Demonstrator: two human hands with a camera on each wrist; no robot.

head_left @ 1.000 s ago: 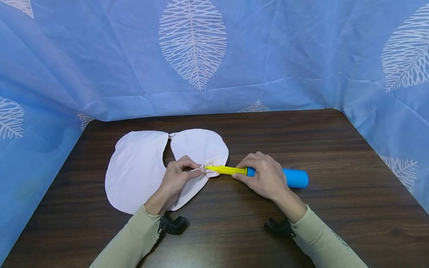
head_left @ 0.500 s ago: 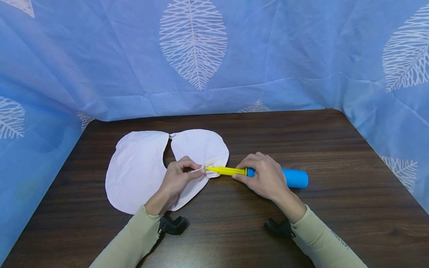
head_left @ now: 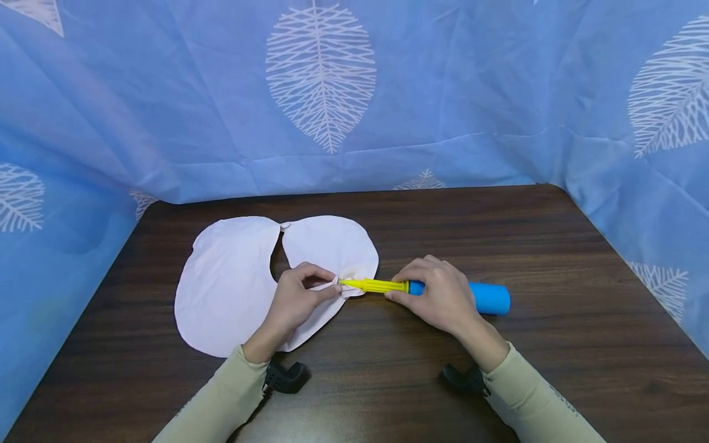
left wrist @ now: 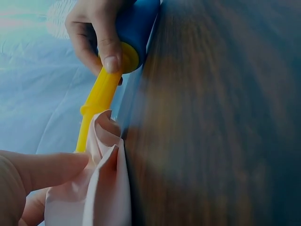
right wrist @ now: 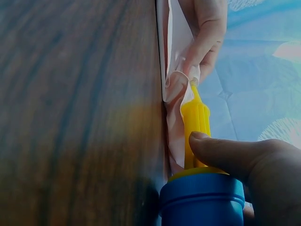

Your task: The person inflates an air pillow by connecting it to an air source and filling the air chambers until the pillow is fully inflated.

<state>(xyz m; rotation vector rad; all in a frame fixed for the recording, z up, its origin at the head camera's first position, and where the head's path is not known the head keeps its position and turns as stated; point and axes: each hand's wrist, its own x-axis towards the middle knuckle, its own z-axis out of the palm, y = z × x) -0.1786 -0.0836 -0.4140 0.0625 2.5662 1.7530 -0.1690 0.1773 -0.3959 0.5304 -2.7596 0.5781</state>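
Observation:
A flat, pale pink inflatable neck pillow point(head_left: 227, 283) lies on the table, its two lobes curving round an oval gap. Beside the nozzle, my left hand point(head_left: 296, 301) pinches the pillow's valve area between thumb and forefinger. My right hand point(head_left: 437, 292) grips a hand pump point(head_left: 490, 299) with a blue barrel and a yellow nozzle end. The pump lies level, its nozzle point(head_left: 354, 283) pointing left with the tip right at the left fingertips. In the left wrist view, folds of the pillow point(left wrist: 110, 188) stand up next to the yellow nozzle. The left fingers hide the valve itself.
Both hands work over a dark wood-grain table point(head_left: 554, 369). A blue curtain point(head_left: 471, 80) with white leaf prints hangs behind it and along both sides. Black wrist-worn devices point(head_left: 288, 376) sit at the cuffs of the light green sleeves point(head_left: 221, 400).
In the head view the whole scene sits slightly lower than before. Both hands keep their hold on the pillow and the pump, in nearly the same places.

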